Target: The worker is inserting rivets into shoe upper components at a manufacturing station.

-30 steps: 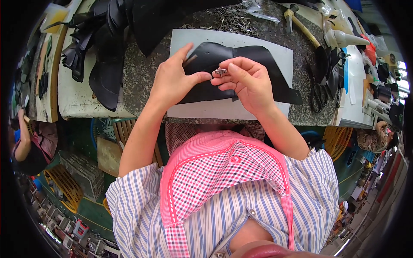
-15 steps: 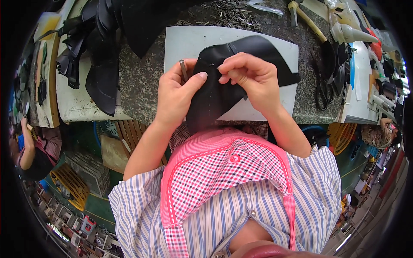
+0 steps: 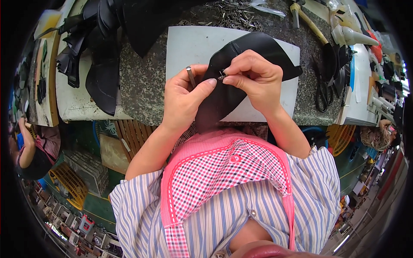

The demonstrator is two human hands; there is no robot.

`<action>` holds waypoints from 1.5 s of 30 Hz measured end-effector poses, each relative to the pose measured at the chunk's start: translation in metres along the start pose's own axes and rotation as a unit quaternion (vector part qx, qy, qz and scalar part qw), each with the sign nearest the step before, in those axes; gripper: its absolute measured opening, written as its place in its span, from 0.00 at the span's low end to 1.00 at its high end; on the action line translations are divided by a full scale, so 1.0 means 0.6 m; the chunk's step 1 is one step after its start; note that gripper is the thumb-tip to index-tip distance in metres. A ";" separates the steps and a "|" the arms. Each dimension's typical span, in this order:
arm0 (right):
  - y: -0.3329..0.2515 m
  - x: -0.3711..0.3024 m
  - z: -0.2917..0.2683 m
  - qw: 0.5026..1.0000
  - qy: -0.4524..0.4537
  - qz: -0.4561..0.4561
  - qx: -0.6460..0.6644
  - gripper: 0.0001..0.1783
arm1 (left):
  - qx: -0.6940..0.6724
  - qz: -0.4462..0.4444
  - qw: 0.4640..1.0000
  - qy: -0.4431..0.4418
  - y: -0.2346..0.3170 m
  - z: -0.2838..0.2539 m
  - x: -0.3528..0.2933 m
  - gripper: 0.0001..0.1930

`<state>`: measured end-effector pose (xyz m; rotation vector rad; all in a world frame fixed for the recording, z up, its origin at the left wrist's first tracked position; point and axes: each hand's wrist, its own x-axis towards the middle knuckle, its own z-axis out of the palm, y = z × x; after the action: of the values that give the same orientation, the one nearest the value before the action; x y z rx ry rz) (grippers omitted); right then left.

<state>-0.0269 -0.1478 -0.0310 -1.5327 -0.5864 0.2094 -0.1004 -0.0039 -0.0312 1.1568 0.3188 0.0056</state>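
My left hand [image 3: 183,96] is closed on a black leather-like piece [image 3: 254,45], its thumb pressing the piece's left edge. A short metal rod [image 3: 190,74] with a round end is also tucked in that hand, sticking up beside the index finger. Thumb and index finger of my right hand [image 3: 260,84] pinch a small shiny metal fitting [image 3: 222,78] against the black piece, close to my left thumb. Its exact shape is too small to make out. Beneath both hands lies a white board [image 3: 185,43], over which the black piece is partly raised.
Loose metal fittings [image 3: 234,15] are heaped beyond the board. A wooden-handled hammer [image 3: 312,23] and black scissors [image 3: 323,95] lie to the right. Black cut pieces [image 3: 102,86] are piled at left, overhanging the bench edge. Another person [image 3: 36,150] is at far left.
Both hands and the black piece have shifted slightly right. The metal fitting now shows at my right fingertips, and the rod in my left hand has tilted a little.
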 end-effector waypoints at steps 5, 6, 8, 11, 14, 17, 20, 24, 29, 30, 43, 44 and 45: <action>-0.008 0.001 0.003 1.000 0.007 0.014 0.026 0.07 | 0.045 0.098 0.994 -0.020 0.001 0.001 -0.002 0.10; -0.015 0.004 0.001 1.000 -0.014 0.005 -0.010 0.07 | 0.045 0.099 0.994 -0.019 0.001 -0.001 -0.002 0.10; -0.023 0.008 -0.001 0.998 -0.036 -0.004 -0.045 0.06 | 0.208 0.201 0.956 -0.043 0.003 -0.011 0.000 0.10; -0.024 0.012 -0.005 0.996 -0.074 -0.007 -0.053 0.07 | 0.215 0.232 0.949 -0.008 -0.005 -0.004 0.003 0.11; -0.020 0.012 -0.007 0.997 -0.078 0.011 -0.012 0.07 | 0.214 0.206 0.955 0.008 -0.007 0.000 0.002 0.13; -0.020 0.015 -0.008 0.996 -0.091 0.006 -0.007 0.07 | 0.198 0.189 0.962 0.004 -0.005 -0.002 0.003 0.12; -0.021 0.017 -0.017 0.991 -0.119 0.061 -0.013 0.10 | 0.183 0.197 0.963 -0.005 -0.007 0.000 0.008 0.11; -0.037 0.056 -0.035 0.959 -0.057 -0.153 -0.231 0.27 | 0.222 0.234 0.945 -0.062 0.015 0.009 0.009 0.10; -0.066 0.064 -0.049 0.944 -0.255 -0.023 -0.207 0.14 | 0.254 0.284 0.919 -0.100 0.024 0.009 0.008 0.09; -0.065 0.061 -0.047 0.954 -0.247 0.091 -0.144 0.11 | 0.276 0.290 0.912 -0.089 0.023 0.007 0.008 0.08; -0.040 0.021 -0.022 0.995 -0.102 -0.016 -0.006 0.09 | 0.387 0.574 0.721 0.028 -0.017 -0.003 0.022 0.13; -0.036 0.021 -0.023 0.991 -0.112 -0.071 -0.034 0.09 | 0.385 0.583 0.715 0.035 -0.019 -0.003 0.021 0.13; -0.036 0.022 -0.023 0.990 -0.113 -0.070 -0.035 0.09 | 0.384 0.583 0.715 0.036 -0.019 -0.003 0.021 0.13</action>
<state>-0.0142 -0.1547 -0.0061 -1.5389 -0.8864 0.2590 -0.0906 -0.0051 -0.0452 2.0313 -0.4577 1.1392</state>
